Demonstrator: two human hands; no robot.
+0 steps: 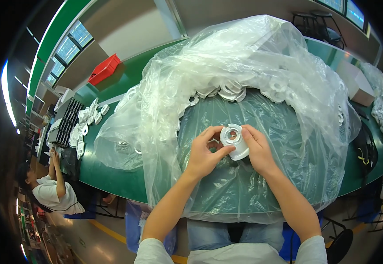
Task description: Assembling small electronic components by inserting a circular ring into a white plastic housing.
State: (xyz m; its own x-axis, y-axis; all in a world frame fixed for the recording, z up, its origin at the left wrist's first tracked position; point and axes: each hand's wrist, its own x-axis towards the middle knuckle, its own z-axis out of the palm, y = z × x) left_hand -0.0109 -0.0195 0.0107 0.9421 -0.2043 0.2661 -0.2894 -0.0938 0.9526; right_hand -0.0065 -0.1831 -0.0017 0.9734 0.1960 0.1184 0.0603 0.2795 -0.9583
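Between my two hands, just above the plastic-covered table, is a white round plastic part (pixel 240 152) with a ring-shaped top and a central hole. My left hand (pixel 204 152) grips its left side, thumb across the front and fingers curled at the upper edge. On the other side my right hand (pixel 258 149) closes on it with the fingers along its wall. Beyond the hands, a heap of white plastic parts (pixel 231 91) lies under the folds of a large clear plastic bag (pixel 244 48), whose lower sheet spreads beneath my forearms.
The green table (pixel 116 178) curves around me. At left are black trays (pixel 66 123), a pile of white parts (pixel 86 119) and a red bin (pixel 104 69); a co-worker (pixel 57 191) sits there. To the right stand a white box (pixel 356 83) and a black bag (pixel 366 147).
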